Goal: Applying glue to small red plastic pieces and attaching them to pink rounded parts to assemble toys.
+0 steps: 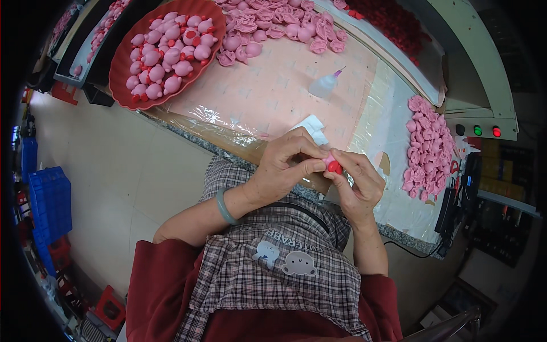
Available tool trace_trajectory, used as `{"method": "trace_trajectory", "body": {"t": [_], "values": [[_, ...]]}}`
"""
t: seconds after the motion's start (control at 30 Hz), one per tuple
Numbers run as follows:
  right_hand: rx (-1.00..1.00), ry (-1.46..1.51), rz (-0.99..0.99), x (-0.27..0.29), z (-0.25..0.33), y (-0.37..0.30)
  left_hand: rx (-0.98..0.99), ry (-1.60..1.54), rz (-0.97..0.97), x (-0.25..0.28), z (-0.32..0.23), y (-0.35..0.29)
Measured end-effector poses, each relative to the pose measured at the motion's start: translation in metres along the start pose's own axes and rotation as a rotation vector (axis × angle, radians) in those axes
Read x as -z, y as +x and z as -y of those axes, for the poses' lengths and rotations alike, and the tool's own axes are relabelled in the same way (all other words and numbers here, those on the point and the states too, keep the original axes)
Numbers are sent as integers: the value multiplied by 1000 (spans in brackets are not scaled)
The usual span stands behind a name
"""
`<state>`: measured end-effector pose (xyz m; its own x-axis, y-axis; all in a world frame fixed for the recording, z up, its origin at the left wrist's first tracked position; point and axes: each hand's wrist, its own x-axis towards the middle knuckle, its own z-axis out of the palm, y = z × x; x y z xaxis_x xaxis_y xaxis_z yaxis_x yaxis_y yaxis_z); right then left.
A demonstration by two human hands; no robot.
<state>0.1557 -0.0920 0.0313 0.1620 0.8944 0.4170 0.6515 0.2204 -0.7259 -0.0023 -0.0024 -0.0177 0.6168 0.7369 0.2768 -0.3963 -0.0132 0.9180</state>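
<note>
Between both hands, just over the near edge of the worktable, is a small pink toy figure with red feet (pixel 334 167). My left hand (pixel 285 165) pinches it from the left with thumb and fingertips; a pale green bangle circles that wrist. From the right, my right hand (pixel 360 185) grips the same toy with bent fingers, which cover part of it. A folded white tissue (pixel 312 127) lies on the table just beyond my left hand. Farther back stands a translucent squeeze bottle (pixel 323 86) with a thin purple-based needle tip.
At the far left, a red scalloped basin (pixel 118 68) holds many similar pink toys. Loose pink pieces (pixel 268 20) are heaped at the back, with another pile (pixel 427 151) on the right. A machine frame (pixel 484 119) with indicator lights borders the table. Blue crates (pixel 52 205) stand left.
</note>
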Motion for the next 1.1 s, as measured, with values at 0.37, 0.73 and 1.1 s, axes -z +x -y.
{"method": "trace_trajectory", "body": {"t": [0.37, 0.73, 1.1], "values": [[-20, 14, 10, 4, 1, 3, 12, 8, 1, -2, -2, 2], [55, -128, 169, 21, 7, 21, 26, 113, 63, -6, -6, 6], [90, -203, 107, 16, 15, 26, 34, 104, 75, 0, -14, 10]]}}
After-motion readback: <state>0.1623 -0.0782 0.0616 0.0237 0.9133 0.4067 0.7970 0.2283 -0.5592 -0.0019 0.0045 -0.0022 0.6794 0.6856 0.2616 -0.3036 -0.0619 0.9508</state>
